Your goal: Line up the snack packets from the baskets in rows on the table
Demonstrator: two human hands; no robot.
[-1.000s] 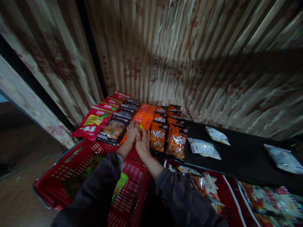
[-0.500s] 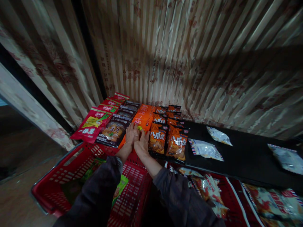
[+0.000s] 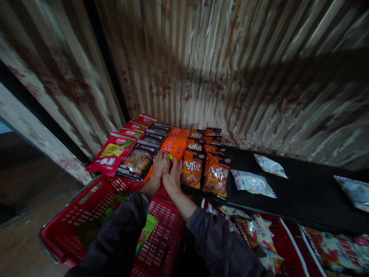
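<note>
The orange bags (image 3: 175, 141) lie on the black shelf (image 3: 300, 192), the front end of their row under my palms. My left hand (image 3: 160, 166) rests on it and my right hand (image 3: 173, 177) sits beside, thumbs close together; the fingers reach forward over the wrapping, and I cannot tell whether they pinch it.

Just left of the orange bags, the dark bags (image 3: 138, 159) overlap in a neat row, and beyond those so do the red bags (image 3: 113, 152). Just right of them stand two columns of brown bags (image 3: 216, 177). I judge those rows done and the orange one nearly so, only its front end being in hand.

Farther right of the orange bags, white packs (image 3: 253, 182) lie scattered, in no row. Nearer me than the orange bags, the basket (image 3: 62, 227) holds green packs (image 3: 147, 231), unshelved.
</note>
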